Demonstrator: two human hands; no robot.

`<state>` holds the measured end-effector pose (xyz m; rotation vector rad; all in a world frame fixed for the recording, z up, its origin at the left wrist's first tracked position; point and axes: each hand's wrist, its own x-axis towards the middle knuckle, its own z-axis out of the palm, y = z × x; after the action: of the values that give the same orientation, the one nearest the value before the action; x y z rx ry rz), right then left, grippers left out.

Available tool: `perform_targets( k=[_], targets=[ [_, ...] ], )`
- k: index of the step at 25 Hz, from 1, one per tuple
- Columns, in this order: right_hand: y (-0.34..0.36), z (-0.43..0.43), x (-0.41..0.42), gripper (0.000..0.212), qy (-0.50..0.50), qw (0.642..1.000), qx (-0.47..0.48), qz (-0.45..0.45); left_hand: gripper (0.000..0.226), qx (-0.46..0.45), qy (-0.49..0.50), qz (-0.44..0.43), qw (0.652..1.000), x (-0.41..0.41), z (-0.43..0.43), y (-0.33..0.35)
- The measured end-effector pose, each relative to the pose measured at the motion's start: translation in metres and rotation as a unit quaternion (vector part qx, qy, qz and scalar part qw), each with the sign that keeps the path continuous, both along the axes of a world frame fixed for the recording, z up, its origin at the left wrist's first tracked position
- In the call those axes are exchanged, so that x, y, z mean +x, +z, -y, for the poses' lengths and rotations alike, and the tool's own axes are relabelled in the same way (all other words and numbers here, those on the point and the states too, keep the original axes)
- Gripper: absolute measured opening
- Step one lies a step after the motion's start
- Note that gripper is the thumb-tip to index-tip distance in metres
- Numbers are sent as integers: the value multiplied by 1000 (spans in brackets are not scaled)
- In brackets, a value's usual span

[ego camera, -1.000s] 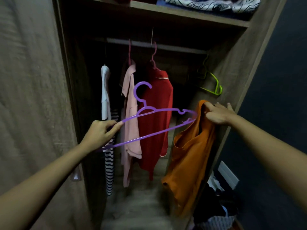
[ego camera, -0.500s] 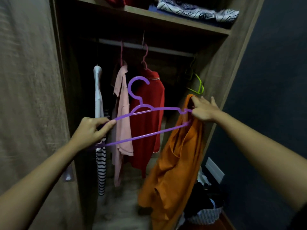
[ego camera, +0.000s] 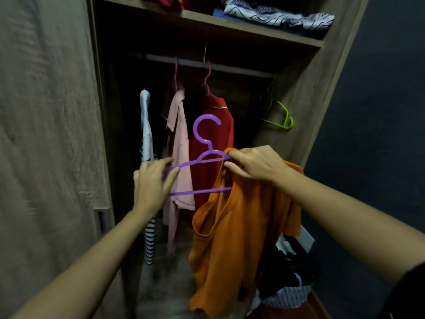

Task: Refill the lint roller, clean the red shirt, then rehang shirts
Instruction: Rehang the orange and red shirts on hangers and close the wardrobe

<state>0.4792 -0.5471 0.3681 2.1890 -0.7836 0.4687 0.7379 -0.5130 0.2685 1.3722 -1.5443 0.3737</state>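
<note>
Your left hand (ego camera: 153,180) pinches the left end of the purple hanger (ego camera: 202,157), bracing it level in front of the wardrobe, where the red shirt (ego camera: 211,143) already hangs on the rail (ego camera: 230,69). Over on the right, your right hand (ego camera: 255,165) grips the orange shirt (ego camera: 243,238) by its collar at the hanger's other shoulder, apparently to thread it on.

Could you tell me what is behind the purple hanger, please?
Behind the purple hanger hang the red shirt and pink shirt; the orange shirt covers its right end.
</note>
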Motion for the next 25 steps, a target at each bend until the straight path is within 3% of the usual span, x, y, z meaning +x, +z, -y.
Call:
perform_targets(
  k=[1,4,9,13,15,17,19,24,25],
  targets=[
    [0,-1,2,43,2,1000,-14,2,40,-22,18,7,1000,-10,-3,-6],
    [8,-7,5,41,21,999,-38,33,32,-77,-104,85,988,-45,-22,-42],
    [30,-18,-1,50,53,995,-7,81,45,49,-68,224,971,-62,-17,-72],
    [33,-14,-43,64,36,997,18,64,52,172,-92,112,974,-2,5,-81],
    [27,-13,-64,69,20,998,41,40,67,247,-117,114,955,31,9,-77],
    [14,-10,-71,70,11,998,58,2,79,268,-169,131,940,43,13,-57],
    [1,-12,-63,63,0,997,80,-11,60,255,-205,118,938,27,7,-22],
    [-5,-16,-52,61,-31,979,177,97,11,161,-260,60,950,-11,-3,14],
    [-5,-16,-54,57,-33,972,206,105,19,176,-257,42,950,-12,-5,20]
  ],
)
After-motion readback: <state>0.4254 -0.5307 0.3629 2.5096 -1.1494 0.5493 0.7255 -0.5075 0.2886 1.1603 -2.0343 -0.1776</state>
